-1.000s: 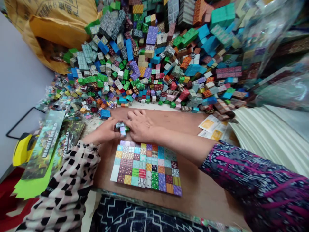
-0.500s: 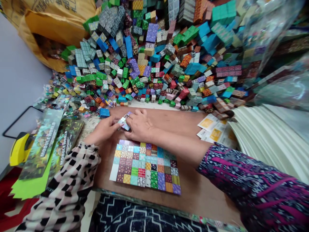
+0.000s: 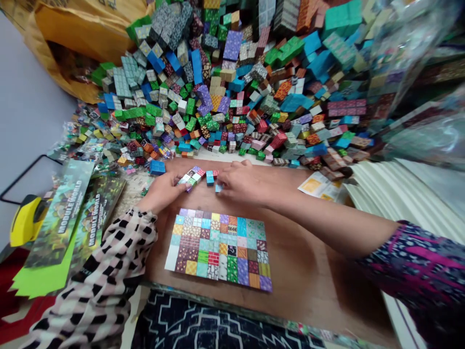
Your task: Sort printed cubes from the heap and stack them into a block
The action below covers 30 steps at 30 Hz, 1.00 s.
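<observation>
My left hand (image 3: 165, 190) is closed on a row of small patterned toy blocks (image 3: 192, 178), its thumb on their near side and its other fingers partly hidden. Just right of that row a blue block (image 3: 209, 178) and a small red block (image 3: 215, 173) rest on the brown board. With fingers bent down, my right hand (image 3: 245, 185) is at a light blue block (image 3: 218, 188) that shows only in part. Nearer to me lies a flat rectangular sheet of many coloured, patterned squares (image 3: 221, 249).
A large heap of mixed blocks (image 3: 218, 97) spreads behind the brown board (image 3: 298, 276). Printed "Module World" cards (image 3: 65, 213) lie at the left by a yellow tool (image 3: 25, 223). White sheets (image 3: 392, 198) are stacked at the right beside small printed cards (image 3: 319, 186).
My right hand has moved right, away from the blocks in my left hand. The patterned row now shows more fully, and blue and red blocks appear on the board between the hands.
</observation>
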Each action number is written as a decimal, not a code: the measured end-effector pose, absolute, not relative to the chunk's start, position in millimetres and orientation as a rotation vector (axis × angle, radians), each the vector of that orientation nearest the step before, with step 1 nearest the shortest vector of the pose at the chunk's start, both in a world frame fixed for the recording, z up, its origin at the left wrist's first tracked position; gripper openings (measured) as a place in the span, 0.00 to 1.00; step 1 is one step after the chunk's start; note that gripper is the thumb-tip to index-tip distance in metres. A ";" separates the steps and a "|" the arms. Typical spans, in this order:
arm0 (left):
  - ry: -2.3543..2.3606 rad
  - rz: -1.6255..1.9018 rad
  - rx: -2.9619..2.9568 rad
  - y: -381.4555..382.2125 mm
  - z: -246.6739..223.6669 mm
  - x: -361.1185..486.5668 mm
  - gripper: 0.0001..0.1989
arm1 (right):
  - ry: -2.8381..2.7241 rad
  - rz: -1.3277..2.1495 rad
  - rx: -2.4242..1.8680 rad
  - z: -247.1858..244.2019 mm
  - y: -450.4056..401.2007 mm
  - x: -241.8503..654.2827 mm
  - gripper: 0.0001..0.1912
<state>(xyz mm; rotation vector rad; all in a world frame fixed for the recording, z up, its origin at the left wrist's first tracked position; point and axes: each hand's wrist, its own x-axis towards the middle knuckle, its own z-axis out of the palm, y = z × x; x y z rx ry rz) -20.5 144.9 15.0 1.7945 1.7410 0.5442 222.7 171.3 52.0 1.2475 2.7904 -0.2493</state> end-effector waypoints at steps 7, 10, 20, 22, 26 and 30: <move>1.747 0.511 1.790 144.3 17.9 -16.5 0.14 | 2.838 -0.259 1.288 40.7 161.8 206.2 0.08; 1.739 0.543 1.753 143.5 20.0 -15.8 0.17 | 2.892 -0.230 1.296 42.1 162.1 199.9 0.10; 1.754 0.447 1.892 146.4 14.4 -17.9 0.17 | 2.529 -0.301 1.418 63.3 183.5 223.3 0.08; 1.746 0.435 1.902 145.4 14.6 -15.8 0.18 | 2.586 -0.274 1.422 57.8 181.5 221.1 0.09; 1.680 0.454 1.888 142.7 18.5 -11.8 0.19 | 2.727 -0.202 1.452 42.9 179.8 215.9 0.09; 1.572 0.501 1.800 141.9 21.1 -11.6 0.23 | 2.848 -0.242 1.523 33.8 183.9 218.0 0.21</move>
